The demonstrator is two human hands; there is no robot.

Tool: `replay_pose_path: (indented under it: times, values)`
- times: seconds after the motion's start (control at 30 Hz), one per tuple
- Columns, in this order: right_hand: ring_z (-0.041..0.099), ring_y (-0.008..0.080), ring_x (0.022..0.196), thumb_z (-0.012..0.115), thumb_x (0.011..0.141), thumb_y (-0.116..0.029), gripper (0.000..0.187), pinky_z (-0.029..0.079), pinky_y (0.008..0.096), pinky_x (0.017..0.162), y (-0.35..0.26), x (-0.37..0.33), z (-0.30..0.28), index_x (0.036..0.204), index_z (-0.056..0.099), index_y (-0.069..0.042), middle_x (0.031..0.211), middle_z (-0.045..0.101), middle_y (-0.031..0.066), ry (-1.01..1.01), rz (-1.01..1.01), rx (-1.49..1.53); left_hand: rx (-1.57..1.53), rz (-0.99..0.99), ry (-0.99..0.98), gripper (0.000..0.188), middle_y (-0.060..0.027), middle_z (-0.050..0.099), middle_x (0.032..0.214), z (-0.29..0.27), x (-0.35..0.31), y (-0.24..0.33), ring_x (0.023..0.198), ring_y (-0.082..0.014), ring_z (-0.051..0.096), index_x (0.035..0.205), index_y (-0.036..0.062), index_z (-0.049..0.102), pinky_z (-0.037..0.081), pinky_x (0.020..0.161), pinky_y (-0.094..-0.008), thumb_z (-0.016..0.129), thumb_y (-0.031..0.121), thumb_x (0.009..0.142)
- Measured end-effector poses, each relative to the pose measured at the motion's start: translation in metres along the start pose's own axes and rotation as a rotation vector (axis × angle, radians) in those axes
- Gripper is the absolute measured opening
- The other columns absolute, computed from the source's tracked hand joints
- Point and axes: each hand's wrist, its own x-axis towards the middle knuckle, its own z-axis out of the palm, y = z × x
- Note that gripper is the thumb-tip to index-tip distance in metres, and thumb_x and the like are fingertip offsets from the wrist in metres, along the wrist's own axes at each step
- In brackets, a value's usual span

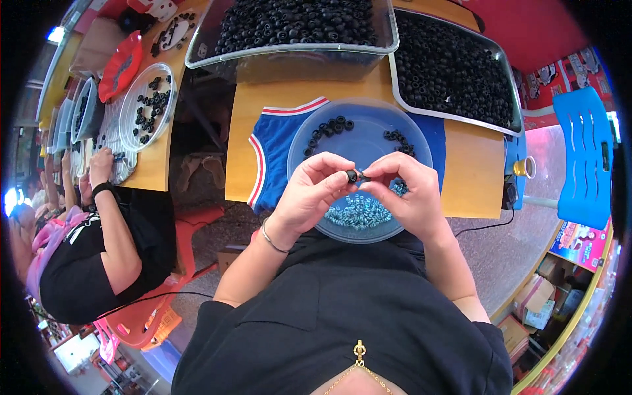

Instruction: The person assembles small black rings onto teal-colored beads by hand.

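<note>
Over a shallow clear plastic bowl (368, 112), my two hands meet at the fingertips. My left hand (309, 191) pinches a small black round part (352, 176) with a hollow end. Thumb and forefinger of my right hand (415, 191) close on a tiny dark piece (365, 178) right beside it; whether the two pieces touch I cannot tell. Inside the bowl lies a heap of small teal coil-like pieces (359, 212) at the near side. Larger black ring parts (329, 128) sit at its far left, smaller black ones (399, 140) at its far right.
Behind the bowl stand a clear bin (289, 66) and a white-rimmed tray (454, 117), both full of black parts. A blue cloth (270, 148) lies under the bowl. At the left, a co-worker (112, 250) sits by another table. A blue plastic chair (582, 155) stands right.
</note>
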Motion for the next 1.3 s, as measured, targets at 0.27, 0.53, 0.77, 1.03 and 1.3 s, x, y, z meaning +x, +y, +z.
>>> replay_pose_path:
  times: [0.27,0.53,0.77,1.03,1.3]
  values:
    - [0.061,0.0164,0.061,0.078,0.071,-0.005,0.017,0.048,0.0265,0.053,0.001,-0.001,0.005,0.081,0.064,-0.001,0.075,0.064,0.0076,0.027,-0.099,-0.085,-0.027,0.002,-0.008,0.012,-0.0086,0.065,0.098,0.005,-0.002,-0.002,0.09,-0.0149,0.065,0.1,0.0021,0.058,0.054,0.083,-0.0287,0.064,0.004,0.09]
    - [0.06,0.0171,0.059,0.079,0.07,-0.008,0.018,0.047,0.0266,0.051,0.007,-0.003,0.007,0.078,0.064,-0.002,0.071,0.064,0.0069,0.058,-0.128,-0.094,0.036,0.048,-0.012,0.011,-0.0091,0.066,0.097,0.003,0.001,-0.004,0.089,-0.0149,0.065,0.099,0.0011,0.06,0.054,0.081,-0.0288,0.063,0.002,0.089]
    - [0.061,0.0131,0.063,0.083,0.067,-0.007,0.023,0.047,0.0224,0.053,0.017,-0.003,0.009,0.08,0.064,-0.002,0.073,0.065,0.0075,0.055,-0.13,-0.04,0.045,0.051,-0.023,0.011,-0.0089,0.066,0.097,0.001,0.003,-0.003,0.089,-0.0142,0.064,0.099,0.0004,0.062,0.054,0.081,-0.028,0.064,0.001,0.088]
    - [0.054,0.0102,0.06,0.079,0.072,-0.013,0.035,0.044,0.0246,0.055,0.011,0.003,0.01,0.104,0.068,-0.006,0.073,0.059,0.0035,-0.114,0.112,0.08,0.13,-0.01,-0.009,0.019,-0.005,0.064,0.09,-0.003,0.005,0.008,0.082,-0.0099,0.062,0.103,0.0023,0.057,0.052,0.074,-0.0227,0.068,0.005,0.087]
    - [0.056,0.0177,0.059,0.081,0.068,-0.017,0.025,0.044,0.0298,0.056,0.011,0.006,0.007,0.087,0.068,-0.006,0.068,0.059,0.0048,-0.171,-0.055,-0.065,0.231,-0.18,-0.136,0.043,-0.0045,0.064,0.084,-0.002,0.013,0.026,0.073,-0.0082,0.061,0.116,0.0056,0.043,0.05,0.065,-0.0189,0.071,0.004,0.083]
